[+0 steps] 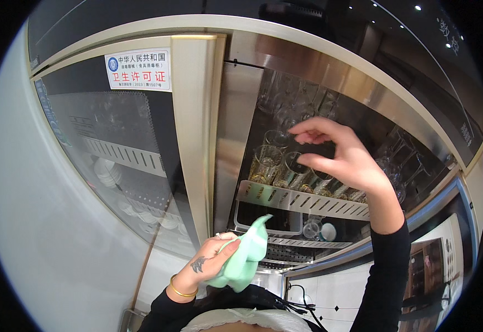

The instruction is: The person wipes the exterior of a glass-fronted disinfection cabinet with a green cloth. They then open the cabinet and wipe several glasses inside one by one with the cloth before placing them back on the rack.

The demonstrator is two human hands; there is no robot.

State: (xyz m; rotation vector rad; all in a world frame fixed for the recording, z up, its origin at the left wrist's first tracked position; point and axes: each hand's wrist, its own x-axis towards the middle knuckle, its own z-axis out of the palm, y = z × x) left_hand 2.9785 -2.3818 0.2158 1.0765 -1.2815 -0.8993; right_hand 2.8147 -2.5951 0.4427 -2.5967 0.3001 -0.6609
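My left hand (216,259) is closed around a light green cloth (247,257), which hangs in folds in front of an open metal cabinet. My right hand (337,155) reaches over the cabinet's upper shelf, thumb and fingers apart, with nothing seen between them. Just left of its fingertips stands a drinking glass (275,139) in the back of a group; further clear glasses (266,164) with yellowish bases stand upright on the shelf. Whether my fingers touch any glass I cannot tell. Behind my right hand, stemmed glasses (270,93) crowd the shelf's rear.
A slotted metal shelf edge (303,201) runs below the glasses. Under it are a clear plastic container (266,218) and a small stemmed glass (312,229). At left, a closed glass cabinet door (117,124) shows stacked white bowls (108,171). An opened door (436,249) stands at right.
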